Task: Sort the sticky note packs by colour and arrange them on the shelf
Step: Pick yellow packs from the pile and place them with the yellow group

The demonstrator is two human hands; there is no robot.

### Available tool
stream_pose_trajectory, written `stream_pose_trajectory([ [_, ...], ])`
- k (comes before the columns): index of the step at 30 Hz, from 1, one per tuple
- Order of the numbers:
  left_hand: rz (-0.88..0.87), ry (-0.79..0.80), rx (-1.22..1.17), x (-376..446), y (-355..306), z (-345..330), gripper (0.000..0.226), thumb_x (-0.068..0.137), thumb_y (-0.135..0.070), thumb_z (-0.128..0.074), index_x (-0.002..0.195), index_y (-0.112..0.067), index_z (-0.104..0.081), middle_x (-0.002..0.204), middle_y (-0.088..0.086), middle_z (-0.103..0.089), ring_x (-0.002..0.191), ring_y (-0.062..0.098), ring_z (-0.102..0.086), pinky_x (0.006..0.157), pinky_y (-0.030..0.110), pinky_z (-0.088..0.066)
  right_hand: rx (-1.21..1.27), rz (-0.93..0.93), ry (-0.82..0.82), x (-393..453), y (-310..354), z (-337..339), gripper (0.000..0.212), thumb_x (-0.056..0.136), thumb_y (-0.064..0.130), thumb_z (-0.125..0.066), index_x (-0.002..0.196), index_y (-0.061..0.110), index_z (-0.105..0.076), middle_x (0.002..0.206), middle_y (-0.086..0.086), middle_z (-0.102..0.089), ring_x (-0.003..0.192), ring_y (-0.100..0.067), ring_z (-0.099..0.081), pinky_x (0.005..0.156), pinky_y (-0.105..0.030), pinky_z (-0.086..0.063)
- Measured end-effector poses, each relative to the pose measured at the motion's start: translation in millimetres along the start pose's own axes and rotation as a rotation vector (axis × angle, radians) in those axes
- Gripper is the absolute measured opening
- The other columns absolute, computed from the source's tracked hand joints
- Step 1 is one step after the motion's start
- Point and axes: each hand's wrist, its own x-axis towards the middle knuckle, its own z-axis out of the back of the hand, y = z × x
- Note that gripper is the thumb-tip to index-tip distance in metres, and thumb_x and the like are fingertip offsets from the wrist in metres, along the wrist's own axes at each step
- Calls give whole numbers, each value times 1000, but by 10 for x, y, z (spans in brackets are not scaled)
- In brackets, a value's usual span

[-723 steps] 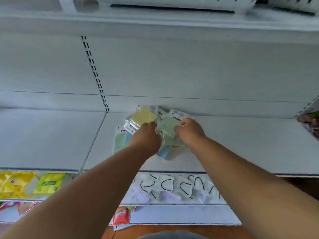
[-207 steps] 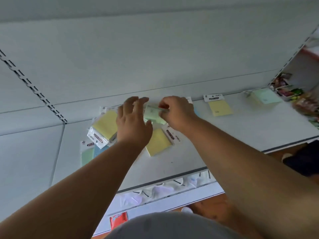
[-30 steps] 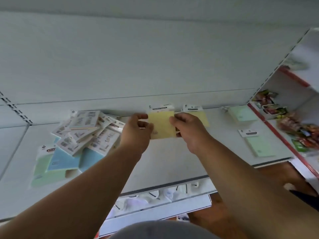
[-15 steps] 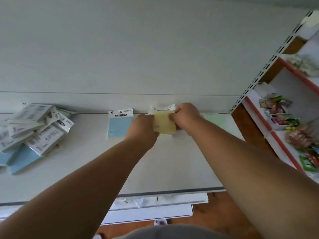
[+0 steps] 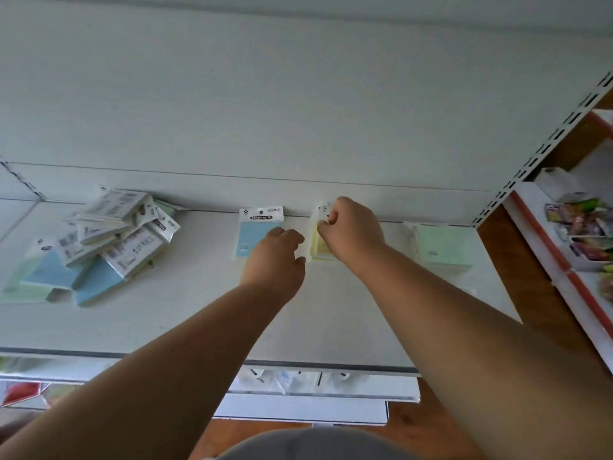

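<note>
Inspector A: The right hand is seen at the back of the white shelf. Its fingers are curled, and the top of the yellow pack is pinched at its header card.

Inspector B: Noted. The left hand is found just at 9 o'clock of that pack, knuckles up, fingers loosely bent. Whether the pack's left edge is touched cannot be told.

Inspector A: The blue pack is laid flat at 9 o'clock of the left hand, partly covered by it. The green pack is laid at 3 o'clock of the right hand, apart from it.

Inspector B: An unsorted heap of packs is recorded well apart at 9 o'clock, blue and green ones overlapping.
</note>
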Motion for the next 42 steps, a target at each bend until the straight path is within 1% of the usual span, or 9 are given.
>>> stream_pose_trajectory([
  [9,65,-63,-3,-292,1404,889,32,86,-21,-61,117,-25,-63,108,-7,-60,80,7,-56,76,22,-40,182,106,77,-408,1259,-874,24,84,31,-60,67,23,-46,68,5,-56,71,-20,-55,60,-29,-42],
  [14,-16,-119,-47,-326,2388,1533,31,82,-14,-62,113,-19,-67,108,-1,-63,93,18,-62,85,28,-49,235,-23,40,-614,2161,-1556,15,83,30,-61,77,19,-53,74,4,-57,73,-22,-55,59,-31,-39],
  [18,-70,-102,-71,-322,2959,1896,33,80,-14,-65,112,-18,-67,110,2,-63,97,23,-62,86,34,-51,199,-215,-12,-707,2666,-1886,26,84,34,-63,102,19,-54,104,-2,-45,76,-26,-53,67,-26,-38],
  [21,-116,-64,-56,-272,3138,1999,37,79,-16,-68,116,-20,-66,118,1,-59,99,23,-61,84,34,-52,220,-349,-48,-730,2793,-1910,38,84,32,-67,115,20,-48,108,-2,-33,65,-21,-49,66,-25,-38],
  [28,-206,130,85,-134,3002,1991,62,79,-45,-68,136,-29,-49,134,1,-48,124,25,-44,102,36,-40,643,-517,-190,-727,2784,-1810,42,80,15,-69,115,23,-47,97,-4,-66,67,-20,-65,52,-26,-48],
  [33,-240,112,168,-86,2906,2036,58,79,-49,-67,130,-27,-53,128,4,-49,121,27,-45,100,37,-40,1001,-488,-120,-716,2971,-1836,59,75,20,-73,123,32,-41,102,-11,-68,81,-23,-71,75,-45,-61],
  [35,-218,59,115,-74,2840,2028,41,83,-42,-65,118,-21,-61,119,5,-56,113,27,-51,93,35,-43,1180,-387,-50,-757,3013,-1765,50,84,13,-64,124,33,-39,100,-14,-69,78,-24,-69,76,-43,-61],
  [38,-47,0,-79,-81,2753,2014,13,86,-25,-58,90,-17,-67,94,2,-67,87,23,-61,71,29,-46,966,-296,-119,-781,2952,-1667,37,87,8,-54,116,31,-47,96,-10,-70,69,-21,-69,74,-42,-59],
  [42,381,96,-790,-127,2736,2001,6,86,-14,-62,84,-10,-66,66,2,-70,64,20,-64,69,33,-54,747,-441,-243,-820,2745,-1696,13,81,32,-61,92,28,-55,89,1,-66,80,-26,-69,78,-50,-58],
])
